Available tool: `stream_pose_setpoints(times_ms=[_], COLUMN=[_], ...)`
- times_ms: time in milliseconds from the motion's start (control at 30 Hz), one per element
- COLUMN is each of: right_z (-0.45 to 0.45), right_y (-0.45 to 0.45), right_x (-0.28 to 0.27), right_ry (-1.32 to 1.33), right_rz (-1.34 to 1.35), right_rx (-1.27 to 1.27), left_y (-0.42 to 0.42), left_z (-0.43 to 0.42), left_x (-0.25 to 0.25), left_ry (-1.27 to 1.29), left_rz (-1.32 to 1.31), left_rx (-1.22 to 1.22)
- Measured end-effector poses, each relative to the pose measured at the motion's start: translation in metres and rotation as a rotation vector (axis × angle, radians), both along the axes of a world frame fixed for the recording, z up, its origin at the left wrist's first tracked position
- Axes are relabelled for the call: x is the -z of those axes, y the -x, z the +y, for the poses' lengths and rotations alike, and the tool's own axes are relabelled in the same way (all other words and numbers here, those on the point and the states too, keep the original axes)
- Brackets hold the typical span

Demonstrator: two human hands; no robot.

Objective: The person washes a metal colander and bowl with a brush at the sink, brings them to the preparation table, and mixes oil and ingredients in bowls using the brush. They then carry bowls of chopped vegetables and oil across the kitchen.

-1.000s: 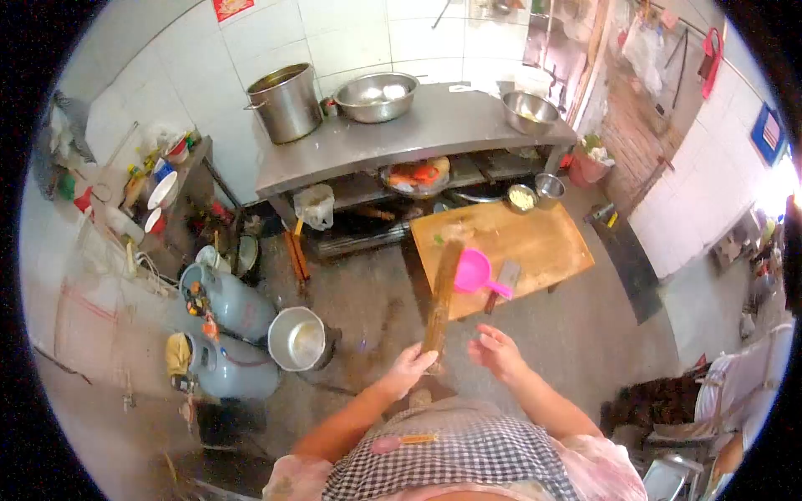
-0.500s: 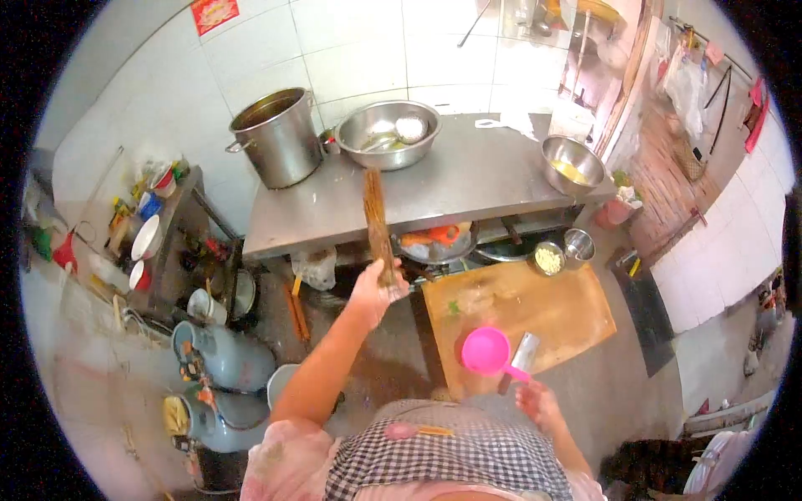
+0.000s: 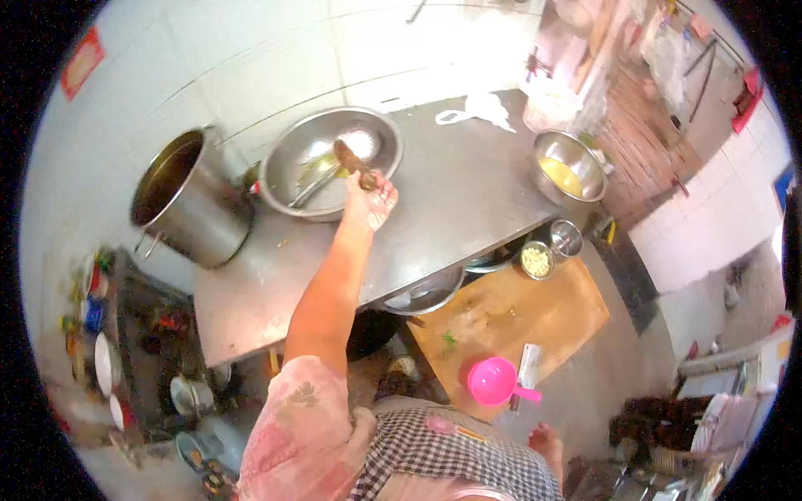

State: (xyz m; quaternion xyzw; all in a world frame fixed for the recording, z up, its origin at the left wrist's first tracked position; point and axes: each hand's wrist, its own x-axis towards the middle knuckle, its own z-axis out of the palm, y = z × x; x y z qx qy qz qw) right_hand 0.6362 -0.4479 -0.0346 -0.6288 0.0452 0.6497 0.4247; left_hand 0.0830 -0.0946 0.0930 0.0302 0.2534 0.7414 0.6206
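Observation:
My left hand (image 3: 372, 200) reaches over the steel table (image 3: 451, 184) and is wrapped round a brown stick-like bundle (image 3: 349, 156). The bundle's far end is over a wide steel basin (image 3: 284, 159), which holds a perforated ladle (image 3: 361, 140) and some yellowish liquid. Low in the view is my right hand (image 3: 545, 440), below the pink ladle (image 3: 493, 382); its fingers are too blurred to read. That pink ladle rests on the wooden board (image 3: 551, 309) beside a cleaver (image 3: 529, 366).
A tall steel pot (image 3: 196, 200) stands left of the basin. At the table's right end is a steel bowl (image 3: 571, 167) with yellow liquid. A small bowl of chopped pale pieces (image 3: 536, 260) sits by the board's far edge. Gas cylinders (image 3: 209, 455) are at lower left.
My left hand has carried the brown bundle forward, up and over the basin. My right hand has dropped lower, away from the pink ladle's handle. The view has moved closer to the table.

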Motion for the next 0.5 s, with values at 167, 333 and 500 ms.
stream_pose_setpoints(times_ms=[167, 333, 500], right_z=[-0.027, -0.007, -0.016], right_y=[0.064, 0.098, 0.117], right_x=[-0.017, -0.038, -0.053], right_ry=[-0.152, 0.005, -0.015], right_rz=[-0.297, -0.138, -0.145], right_rx=[-0.204, 0.053, 0.106], left_y=[0.027, 0.026, 0.007], left_z=[0.056, 0.075, 0.065], left_x=[0.035, 0.047, 0.059], left_ry=[-0.018, 0.034, 0.076], left_rz=[-0.214, -0.286, -0.262], left_rx=[0.022, 0.092, 0.327])
